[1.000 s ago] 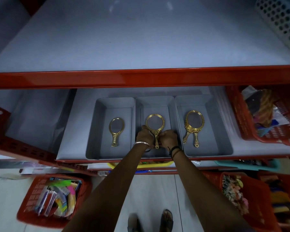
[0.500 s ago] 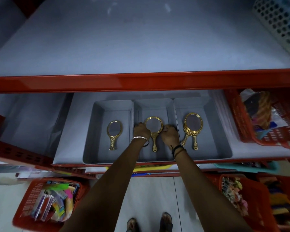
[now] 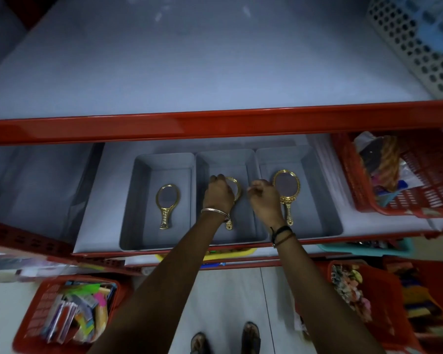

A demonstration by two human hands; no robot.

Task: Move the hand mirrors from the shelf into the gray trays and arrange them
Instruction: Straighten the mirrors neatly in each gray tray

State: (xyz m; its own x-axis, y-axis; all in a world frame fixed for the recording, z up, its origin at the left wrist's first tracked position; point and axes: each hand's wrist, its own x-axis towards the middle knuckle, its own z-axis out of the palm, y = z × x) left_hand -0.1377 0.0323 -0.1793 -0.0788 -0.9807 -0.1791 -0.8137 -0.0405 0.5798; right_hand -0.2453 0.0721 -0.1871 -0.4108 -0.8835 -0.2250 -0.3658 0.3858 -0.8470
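Note:
Three gray trays stand side by side on the lower shelf: a left tray, a middle tray and a right tray. One gold hand mirror lies in the left tray with its handle toward me. My left hand covers the head of the middle tray's gold mirror, fingers curled on its rim; the handle end pokes out below my wrist. My right hand hovers over the wall between the middle and right trays, fingers curled with nothing seen in them. An ornate gold mirror lies in the right tray, partly hidden by that hand.
The red front edge of the upper shelf overhangs the trays. A red basket of goods sits right of the trays. A white perforated basket stands on the upper shelf. Red baskets flank my feet on the floor.
My left hand slid up from the middle mirror's handle onto its head. My right hand left that mirror and moved right, toward the right tray.

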